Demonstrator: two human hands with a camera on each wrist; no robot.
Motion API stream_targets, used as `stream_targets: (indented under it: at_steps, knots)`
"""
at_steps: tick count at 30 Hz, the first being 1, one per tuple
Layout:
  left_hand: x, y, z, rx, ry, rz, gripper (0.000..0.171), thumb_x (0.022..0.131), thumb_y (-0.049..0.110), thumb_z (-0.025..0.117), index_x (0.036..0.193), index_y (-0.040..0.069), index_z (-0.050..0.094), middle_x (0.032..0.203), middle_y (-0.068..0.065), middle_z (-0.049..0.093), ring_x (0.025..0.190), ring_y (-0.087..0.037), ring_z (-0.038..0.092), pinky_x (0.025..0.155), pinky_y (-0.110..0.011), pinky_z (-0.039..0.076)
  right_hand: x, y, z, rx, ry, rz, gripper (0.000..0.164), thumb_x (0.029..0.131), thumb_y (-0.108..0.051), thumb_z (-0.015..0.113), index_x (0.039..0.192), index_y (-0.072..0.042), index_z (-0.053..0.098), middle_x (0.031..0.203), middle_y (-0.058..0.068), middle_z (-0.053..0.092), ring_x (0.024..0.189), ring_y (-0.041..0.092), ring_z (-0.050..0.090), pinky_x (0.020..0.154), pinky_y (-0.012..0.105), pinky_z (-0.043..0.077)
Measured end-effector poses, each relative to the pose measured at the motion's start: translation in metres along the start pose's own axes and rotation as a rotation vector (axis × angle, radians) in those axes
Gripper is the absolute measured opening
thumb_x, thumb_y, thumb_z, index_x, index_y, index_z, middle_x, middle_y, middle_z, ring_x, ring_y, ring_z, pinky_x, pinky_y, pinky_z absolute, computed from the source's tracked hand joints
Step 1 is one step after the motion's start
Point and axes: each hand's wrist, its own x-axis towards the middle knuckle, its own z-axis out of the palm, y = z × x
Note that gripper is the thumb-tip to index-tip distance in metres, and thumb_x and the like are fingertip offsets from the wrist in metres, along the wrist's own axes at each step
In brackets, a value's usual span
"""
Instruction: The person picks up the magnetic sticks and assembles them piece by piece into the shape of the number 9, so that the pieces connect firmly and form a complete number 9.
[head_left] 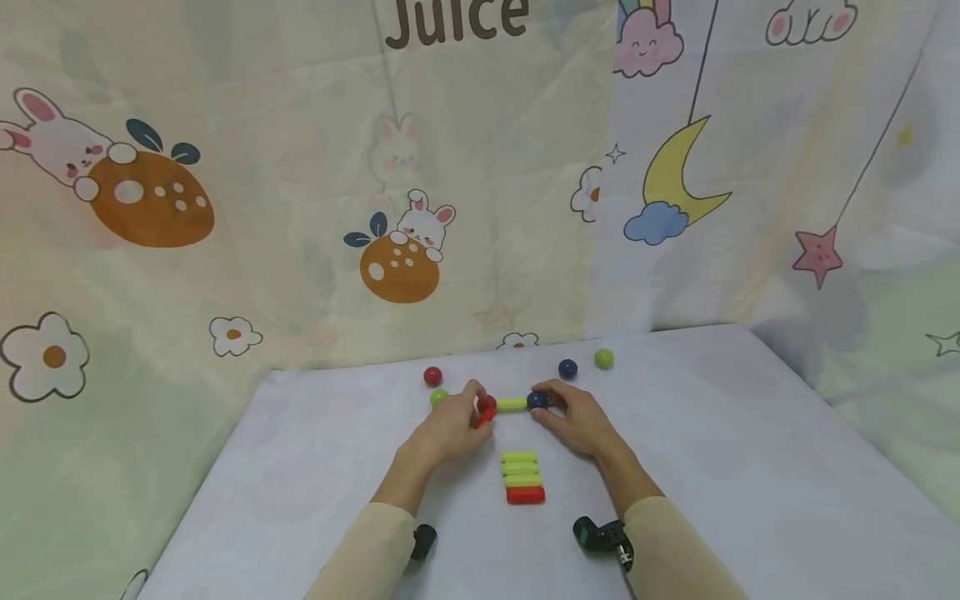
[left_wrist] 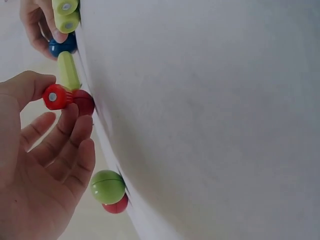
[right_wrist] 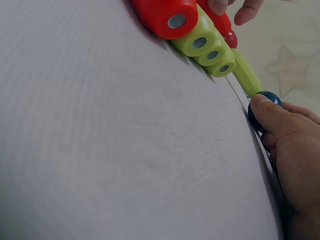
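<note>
My left hand (head_left: 448,427) pinches a red rod (left_wrist: 55,97) between thumb and fingers. The rod's inner end meets a red ball (left_wrist: 85,103), and a silver disc shows in its other end. From that ball a yellow-green rod (head_left: 512,404) runs across to a dark blue ball (head_left: 536,401). Thumb and fingers of my right hand (head_left: 581,418) grip the blue ball at the rod's right end. Nearer me, several yellow-green rods (head_left: 521,469) lie side by side with another red rod (head_left: 526,495) in front.
Behind the left hand are a green ball (head_left: 438,397) and a red ball (head_left: 432,377). Farther back on the right sit a blue ball (head_left: 567,368) and a green ball (head_left: 603,358). The white table (head_left: 750,467) ends at a printed cloth backdrop (head_left: 510,208).
</note>
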Motion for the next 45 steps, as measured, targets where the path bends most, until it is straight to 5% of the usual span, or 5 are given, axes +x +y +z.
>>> stream_targets:
  at_steps: [21, 30, 45]
  knots:
    - [0.002, -0.002, 0.002, 0.007, -0.011, -0.055, 0.042, 0.095, 0.030, 0.067, 0.131, 0.019, 0.048, 0.086, -0.004, 0.060, 0.077, -0.019, 0.058, 0.067, -0.033, 0.049, -0.001, -0.004, -0.002, 0.010, -0.005, 0.006, 0.041, 0.094, -0.028, 0.075, 0.133, -0.024, 0.064, 0.124, 0.001, 0.070, 0.117, 0.025, 0.063, 0.106, 0.048, 0.048]
    - [0.002, -0.004, 0.009, -0.043, -0.014, -0.052, 0.074, 0.094, 0.040, 0.074, 0.152, 0.017, 0.035, 0.084, -0.001, 0.062, 0.075, -0.016, 0.059, 0.071, -0.032, 0.051, -0.001, -0.003, -0.002, 0.006, -0.013, 0.015, 0.040, 0.094, -0.029, 0.075, 0.133, -0.024, 0.064, 0.125, 0.001, 0.069, 0.118, 0.025, 0.062, 0.106, 0.048, 0.049]
    - [0.000, -0.019, 0.001, -0.238, -0.121, -0.027, 0.075, 0.090, 0.032, 0.079, 0.152, 0.016, 0.040, 0.096, 0.001, 0.065, 0.090, -0.016, 0.061, 0.080, -0.031, 0.054, -0.002, -0.001, -0.001, 0.011, -0.007, 0.009, 0.042, 0.094, -0.029, 0.076, 0.133, -0.024, 0.064, 0.124, 0.002, 0.070, 0.120, 0.026, 0.063, 0.107, 0.047, 0.048]
